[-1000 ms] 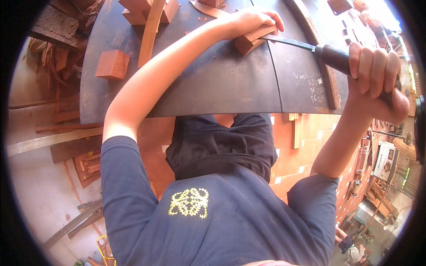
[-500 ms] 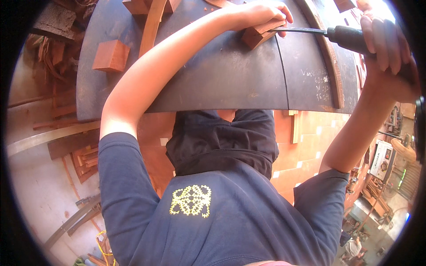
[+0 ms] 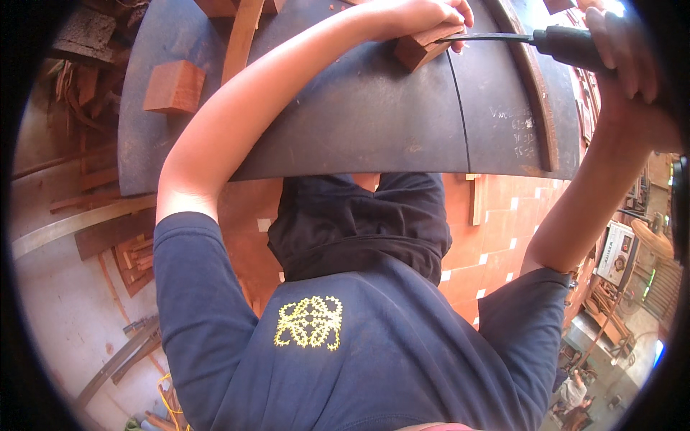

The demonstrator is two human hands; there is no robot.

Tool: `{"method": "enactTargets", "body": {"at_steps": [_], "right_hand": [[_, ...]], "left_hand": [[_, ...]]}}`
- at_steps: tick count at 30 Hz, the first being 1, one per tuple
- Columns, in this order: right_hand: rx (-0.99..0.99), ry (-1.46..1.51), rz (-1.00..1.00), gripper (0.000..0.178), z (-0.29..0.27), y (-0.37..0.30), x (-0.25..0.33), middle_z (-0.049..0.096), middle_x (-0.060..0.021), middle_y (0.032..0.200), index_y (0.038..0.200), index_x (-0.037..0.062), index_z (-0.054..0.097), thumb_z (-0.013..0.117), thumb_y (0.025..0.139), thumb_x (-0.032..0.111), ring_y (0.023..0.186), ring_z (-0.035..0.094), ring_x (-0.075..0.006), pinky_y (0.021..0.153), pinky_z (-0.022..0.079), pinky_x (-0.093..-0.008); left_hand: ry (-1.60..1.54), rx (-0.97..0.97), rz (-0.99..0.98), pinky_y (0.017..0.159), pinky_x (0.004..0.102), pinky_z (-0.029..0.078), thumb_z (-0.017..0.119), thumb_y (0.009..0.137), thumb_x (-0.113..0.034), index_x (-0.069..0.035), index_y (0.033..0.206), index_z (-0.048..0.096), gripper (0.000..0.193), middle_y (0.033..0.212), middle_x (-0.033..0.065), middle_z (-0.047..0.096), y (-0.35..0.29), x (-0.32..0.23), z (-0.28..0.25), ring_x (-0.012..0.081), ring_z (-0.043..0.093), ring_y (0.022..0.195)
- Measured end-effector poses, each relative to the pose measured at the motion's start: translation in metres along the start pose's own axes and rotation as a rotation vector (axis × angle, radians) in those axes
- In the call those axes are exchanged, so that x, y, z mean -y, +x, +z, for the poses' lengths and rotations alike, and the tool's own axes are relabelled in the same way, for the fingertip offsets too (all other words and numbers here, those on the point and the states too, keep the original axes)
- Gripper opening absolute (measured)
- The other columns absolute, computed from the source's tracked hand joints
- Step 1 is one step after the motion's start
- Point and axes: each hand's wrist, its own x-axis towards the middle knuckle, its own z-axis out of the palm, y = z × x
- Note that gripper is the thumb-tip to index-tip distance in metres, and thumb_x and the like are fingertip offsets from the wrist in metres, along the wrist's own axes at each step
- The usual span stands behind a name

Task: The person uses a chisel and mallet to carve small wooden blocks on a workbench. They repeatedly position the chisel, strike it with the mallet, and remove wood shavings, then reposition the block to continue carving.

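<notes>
My left hand [image 3: 430, 16] is closed around a reddish-brown wooden block [image 3: 418, 50] at the far side of the dark tabletop [image 3: 345, 122]. At upper right, my right hand [image 3: 622, 61] grips a black-handled tool [image 3: 571, 47] with a long thin metal shaft. The shaft lies nearly level, pointing left, and its tip reaches the block beside my left fingers. Whether the tip is a blade, a file or a bit cannot be made out. Part of the tool's body is hidden by my right hand and the dark picture rim.
Another wooden block [image 3: 175, 86] stands at the table's left, near a curved wooden strip [image 3: 242, 39]. A long wooden bar [image 3: 528, 79] lies along the right side, past a dark seam. Timber pieces [image 3: 136, 255] lean at left. A white machine box [image 3: 616, 251] is at far right.
The tool and my right hand have shifted slightly right, the shaft end at the block sitting a little higher. My left hand keeps its hold on the block. The whole view has moved slightly.
</notes>
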Motion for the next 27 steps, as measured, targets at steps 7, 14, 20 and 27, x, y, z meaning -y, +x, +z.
{"method": "enactTargets", "body": {"at_steps": [7,14,20,27], "right_hand": [[0.065,0.038,-0.046,0.018,-0.001,-0.024,-0.002,0.039,0.0055,0.057,0.073,0.0184,0.044,0.053,0.064,0.031,0.051,0.037,-0.0103,0.066,0.036,-0.0273],[0.168,0.010,-0.123,0.021,0.024,-0.020,-0.014,0.044,-0.0061,0.072,0.078,0.0114,0.042,0.049,0.071,0.029,0.073,0.045,-0.0209,0.072,0.039,-0.0344],[-0.268,-0.420,-0.315,0.038,0.052,-0.037,-0.023,0.048,-0.0174,0.092,0.091,-0.0031,0.048,0.048,0.074,0.030,0.091,0.049,-0.0298,0.086,0.044,-0.0438],[-0.232,-0.057,-0.324,0.031,0.044,-0.063,-0.038,0.049,-0.0137,0.084,0.100,0.0033,0.052,0.045,0.090,0.031,0.084,0.050,-0.0282,0.089,0.040,-0.0483]], "left_hand": [[0.141,0.024,0.035,0.094,0.0284,0.050,0.051,0.101,-0.022,-0.006,0.113,0.066,0.025,0.101,0.0053,0.071,-0.002,0.010,0.001,0.0186,0.067,0.102],[0.203,0.223,0.410,0.097,0.0303,0.048,0.061,0.091,-0.016,-0.001,0.115,0.066,0.028,0.109,0.0071,0.068,0.005,-0.112,0.011,0.0171,0.062,0.102],[0.219,0.316,0.254,0.067,0.0268,0.058,0.082,0.084,-0.025,0.002,0.121,0.056,0.053,0.092,0.0085,0.068,0.002,-0.152,0.042,0.0149,0.070,0.075],[0.401,0.296,0.245,0.104,0.0371,0.047,0.079,0.086,-0.036,-0.004,0.136,0.054,0.065,0.122,0.0130,0.064,0.002,-0.121,0.019,0.0233,0.061,0.117]]}}
